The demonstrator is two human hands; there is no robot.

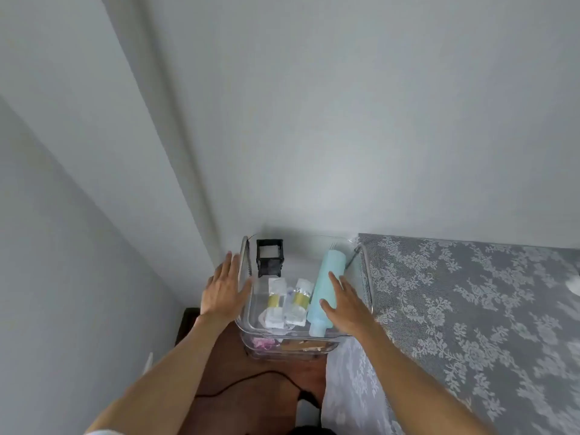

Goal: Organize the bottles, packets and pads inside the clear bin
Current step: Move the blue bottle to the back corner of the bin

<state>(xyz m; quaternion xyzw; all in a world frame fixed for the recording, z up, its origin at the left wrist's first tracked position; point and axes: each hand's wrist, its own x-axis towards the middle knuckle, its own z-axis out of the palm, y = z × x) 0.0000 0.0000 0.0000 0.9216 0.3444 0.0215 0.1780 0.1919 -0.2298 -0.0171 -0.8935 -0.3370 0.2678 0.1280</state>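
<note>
A clear bin [314, 241] stands in the corner by the wall. Inside it a tall pale-teal bottle [326, 277] lies lengthwise on the right, two small clear bottles with yellow bands [287, 298] lie in the middle, and a black square holder [269, 257] stands at the back left. My left hand [224, 290] is spread flat against the bin's left rim, holding nothing. My right hand [345, 304] rests with fingers apart on the teal bottle, not wrapped around it. Pink and tan items [276, 343] show dimly under the bin's front.
A bed with a grey lace-patterned cover [455, 309] runs along the right of the bin. Grey walls close in behind and to the left. Below lies dark wooden floor [251, 394] with a black cable [238, 383] across it.
</note>
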